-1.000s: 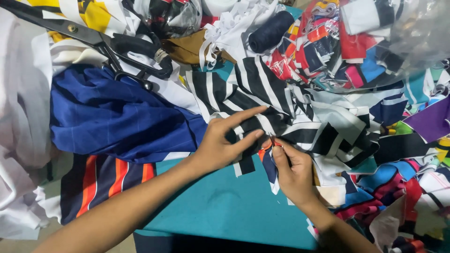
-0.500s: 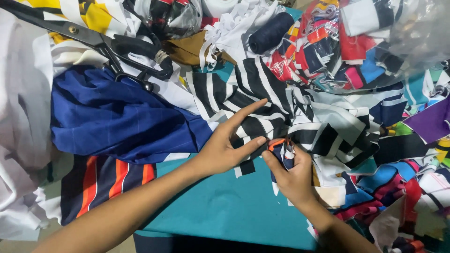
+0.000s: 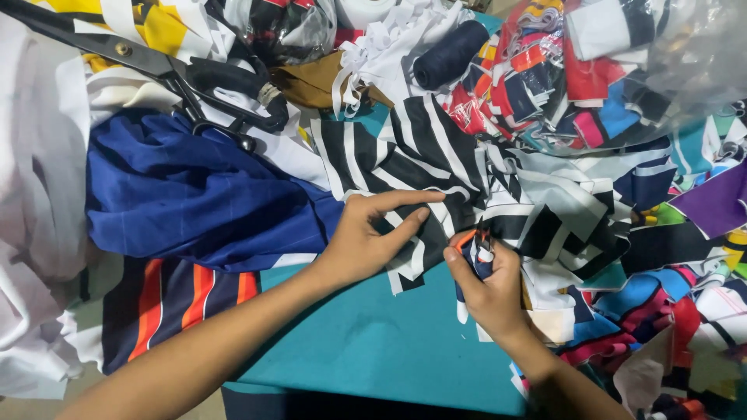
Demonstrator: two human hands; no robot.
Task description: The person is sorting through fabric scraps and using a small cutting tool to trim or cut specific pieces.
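Teal table [image 3: 366, 350]: hands [image 3: 366, 241] on striped fabric [image 3: 420, 159].

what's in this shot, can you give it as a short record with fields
surface: teal table heaped with fabric offcuts
left hand: left hand flat on black and white striped cloth, fingers spread
right hand: right hand pinching a small folded scrap of navy, orange and white
left side: blue cloth over navy and orange striped cloth
top left: black-handled scissors
top centre: dark thread spool
top right: clear bag of scraps
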